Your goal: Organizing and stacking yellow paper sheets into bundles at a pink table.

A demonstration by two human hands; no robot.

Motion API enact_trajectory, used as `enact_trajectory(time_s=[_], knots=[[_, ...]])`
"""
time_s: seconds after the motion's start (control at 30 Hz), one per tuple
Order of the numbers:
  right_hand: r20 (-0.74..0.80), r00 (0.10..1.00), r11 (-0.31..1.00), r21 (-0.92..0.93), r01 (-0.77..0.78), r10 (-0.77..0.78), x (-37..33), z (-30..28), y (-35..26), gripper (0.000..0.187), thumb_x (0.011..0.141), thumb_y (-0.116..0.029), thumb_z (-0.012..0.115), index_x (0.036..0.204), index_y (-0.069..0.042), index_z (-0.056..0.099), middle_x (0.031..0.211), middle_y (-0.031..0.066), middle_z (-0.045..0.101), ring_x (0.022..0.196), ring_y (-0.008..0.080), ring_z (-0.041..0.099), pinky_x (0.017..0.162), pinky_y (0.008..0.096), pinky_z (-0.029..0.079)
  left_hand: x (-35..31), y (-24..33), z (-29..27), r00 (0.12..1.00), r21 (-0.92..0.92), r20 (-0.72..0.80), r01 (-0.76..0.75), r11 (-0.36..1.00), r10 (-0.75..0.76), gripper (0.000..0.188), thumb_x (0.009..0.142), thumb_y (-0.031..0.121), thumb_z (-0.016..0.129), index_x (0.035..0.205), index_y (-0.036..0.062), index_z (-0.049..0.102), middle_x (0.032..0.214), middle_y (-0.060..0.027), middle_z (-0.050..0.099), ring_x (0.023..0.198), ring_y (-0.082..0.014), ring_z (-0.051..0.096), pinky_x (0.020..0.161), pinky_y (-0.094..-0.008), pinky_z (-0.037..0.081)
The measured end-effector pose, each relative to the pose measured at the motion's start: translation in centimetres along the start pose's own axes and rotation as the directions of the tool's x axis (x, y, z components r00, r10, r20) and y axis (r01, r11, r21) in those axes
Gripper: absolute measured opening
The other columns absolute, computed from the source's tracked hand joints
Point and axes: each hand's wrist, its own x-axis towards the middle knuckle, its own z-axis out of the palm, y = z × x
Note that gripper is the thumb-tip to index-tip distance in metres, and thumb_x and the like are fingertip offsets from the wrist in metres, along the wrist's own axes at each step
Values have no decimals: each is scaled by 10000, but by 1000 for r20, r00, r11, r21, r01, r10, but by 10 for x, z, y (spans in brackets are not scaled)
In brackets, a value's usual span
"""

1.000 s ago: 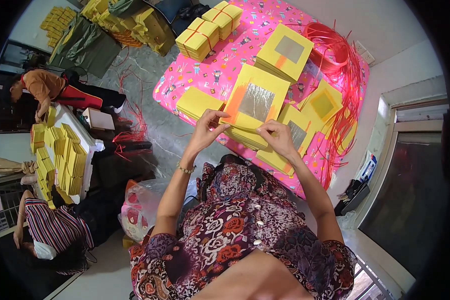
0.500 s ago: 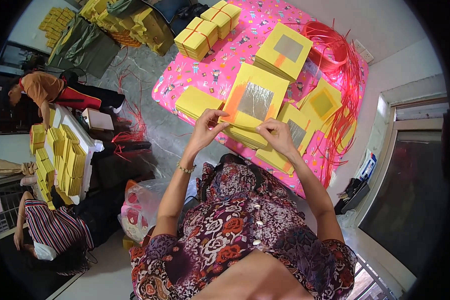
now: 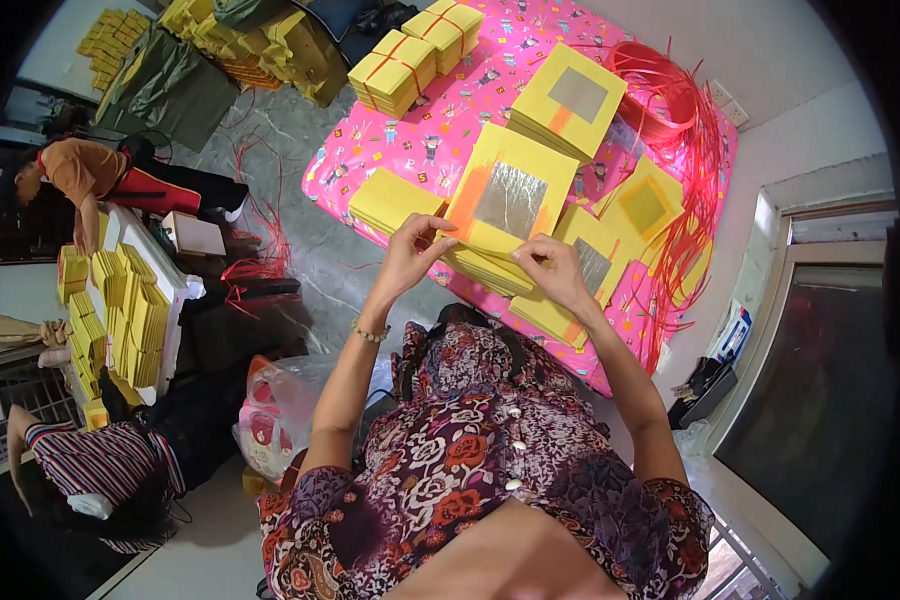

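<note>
left hand (image 3: 410,258) and right hand (image 3: 558,270) pinch a silver-centred square yellow paper sheet (image 3: 511,197), mostly hiding the yellow paper stack (image 3: 482,269) beneath.

Forearms (image 3: 344,397) extended forward, left fingers (image 3: 434,223) pinched, right fingers (image 3: 541,247) pinched, slightly apart

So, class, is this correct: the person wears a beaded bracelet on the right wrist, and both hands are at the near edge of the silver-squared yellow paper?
Not quite: the head view shows the beaded bracelet on the left wrist. The rest stands: the left hand and right hand are both at the near edge of the yellow paper.
</note>
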Motion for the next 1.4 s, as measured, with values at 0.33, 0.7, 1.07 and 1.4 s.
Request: enact_trajectory(time_s=[0.33, 0.7, 1.07, 1.4], knots=[[122, 945, 825, -463, 323, -302, -2, 4, -16, 426, 750, -328, 805, 1026, -72, 606, 985, 80, 557, 972, 276, 600, 821, 403, 499, 18, 21, -13, 953, -318, 206, 279, 906, -221, 260, 839, 102, 782, 1054, -6, 685, 850, -20, 701, 716, -71, 624, 695, -215, 499], [151, 983, 972, -195, 134, -105, 9, -7, -6, 336, 800, -292, 793, 995, -60, 649, 921, 48, 579, 830, 174, 622, 717, 303, 494, 20, 16, -19, 930, -373, 270, 341, 863, -251, 377, 815, 32, 782, 1164, 8, 641, 896, 27, 579, 753, -52, 574, 699, -203, 484], [231, 966, 990, 53, -134, 118, 20, -18, 0, 327, 826, -290, 792, 991, -35, 670, 808, -18, 572, 706, 50, 529, 635, 228, 444, 11, 21, -14, 986, 11, 138, -99, 995, 97, 529, 769, 51, 816, 1247, 91, 593, 945, 38, 539, 745, -55, 493, 676, -217, 463], [257, 956, 961, 196, -195, 141, 20, -18, 9, 292, 837, -253, 797, 977, -30, 671, 805, -38, 600, 680, 8, 514, 604, 181, 415, 15, 30, 12, 999, -147, 10, 48, 988, -47, 401, 840, 134, 799, 1169, 50, 586, 856, 66, 423, 746, -39, 426, 622, -221, 392]])
